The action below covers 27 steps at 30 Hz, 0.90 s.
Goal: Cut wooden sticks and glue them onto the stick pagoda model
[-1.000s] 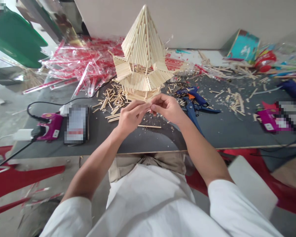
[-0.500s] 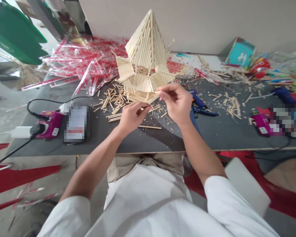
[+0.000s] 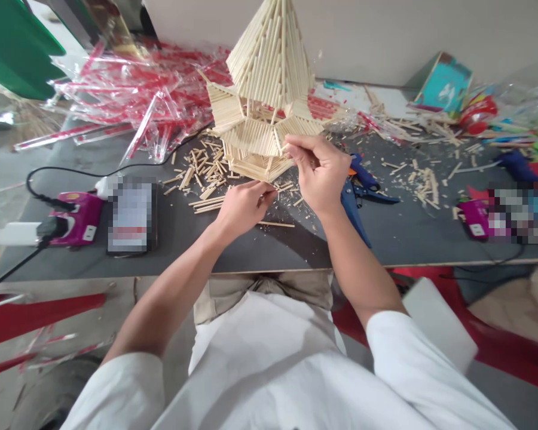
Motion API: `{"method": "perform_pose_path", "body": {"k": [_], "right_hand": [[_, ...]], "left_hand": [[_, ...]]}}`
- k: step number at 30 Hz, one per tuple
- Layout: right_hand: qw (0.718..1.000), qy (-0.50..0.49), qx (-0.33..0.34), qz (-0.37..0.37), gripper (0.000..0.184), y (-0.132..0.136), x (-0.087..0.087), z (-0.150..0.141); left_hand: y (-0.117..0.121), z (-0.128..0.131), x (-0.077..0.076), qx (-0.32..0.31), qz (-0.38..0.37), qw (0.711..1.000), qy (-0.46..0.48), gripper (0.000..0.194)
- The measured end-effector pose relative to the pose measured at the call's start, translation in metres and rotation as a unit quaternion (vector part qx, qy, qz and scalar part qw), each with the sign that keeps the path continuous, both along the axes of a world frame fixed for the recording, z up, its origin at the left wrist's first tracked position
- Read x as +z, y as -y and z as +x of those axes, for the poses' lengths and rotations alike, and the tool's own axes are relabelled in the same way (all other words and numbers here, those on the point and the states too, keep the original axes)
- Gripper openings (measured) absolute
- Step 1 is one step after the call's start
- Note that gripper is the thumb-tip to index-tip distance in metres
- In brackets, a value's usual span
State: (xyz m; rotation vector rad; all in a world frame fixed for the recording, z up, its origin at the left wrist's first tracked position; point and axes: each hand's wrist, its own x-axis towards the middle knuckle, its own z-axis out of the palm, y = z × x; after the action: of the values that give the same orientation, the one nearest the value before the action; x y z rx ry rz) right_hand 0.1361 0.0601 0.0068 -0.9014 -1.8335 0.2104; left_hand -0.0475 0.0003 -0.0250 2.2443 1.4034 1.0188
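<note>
A pagoda-like model (image 3: 269, 65) of thin pale wooden sticks stands upright before me, with a pointed top roof and a flared lower roof. My right hand (image 3: 320, 170) is closed in a pinch at the front corner of that lower roof. A short wooden stick (image 3: 285, 149) shows at its fingertips, against the corner. My left hand (image 3: 244, 206) rests low by the model's base, fingers curled and thumb against them; whatever they hold, if anything, is hidden. Loose cut sticks (image 3: 204, 170) lie left of the base, and a few longer sticks (image 3: 206, 204) beside my left hand.
Red-and-clear plastic wrappers (image 3: 156, 95) are heaped at the back left. A phone (image 3: 132, 215) and a purple power strip (image 3: 78, 218) with cables lie left. Blue-handled cutters (image 3: 354, 209) sit right of my right hand. Stick scraps (image 3: 424, 182) litter the right side.
The view has tipped slightly, so the model sits higher in the picture. Both hands stay at nearly the same places on and beside the model, the right still pinching at the roof corner.
</note>
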Motion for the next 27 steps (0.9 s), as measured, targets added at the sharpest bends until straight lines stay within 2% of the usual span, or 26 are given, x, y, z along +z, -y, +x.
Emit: {"method": "perform_pose_path", "body": {"k": [5, 12, 20, 27], "right_hand": [[0.999, 0.031, -0.015, 0.035, 0.03, 0.0025, 0.0012, 0.0], [0.995, 0.093, 0.004, 0.039, 0.035, 0.0061, 0.0023, 0.0002], [0.998, 0.06, 0.014, -0.02, 0.036, 0.0082, 0.0046, -0.0002], [0.998, 0.046, 0.015, -0.038, 0.037, 0.01, 0.0018, 0.0017]], "left_hand": [[0.0003, 0.0013, 0.0007, 0.003, -0.009, 1.0, -0.003, 0.02], [0.0005, 0.0004, 0.0032, -0.007, -0.017, 1.0, -0.02, 0.024], [0.0005, 0.0004, 0.0019, -0.013, -0.016, 1.0, -0.013, 0.025], [0.0004, 0.0002, 0.0023, -0.007, -0.02, 0.999, -0.025, 0.025]]}}
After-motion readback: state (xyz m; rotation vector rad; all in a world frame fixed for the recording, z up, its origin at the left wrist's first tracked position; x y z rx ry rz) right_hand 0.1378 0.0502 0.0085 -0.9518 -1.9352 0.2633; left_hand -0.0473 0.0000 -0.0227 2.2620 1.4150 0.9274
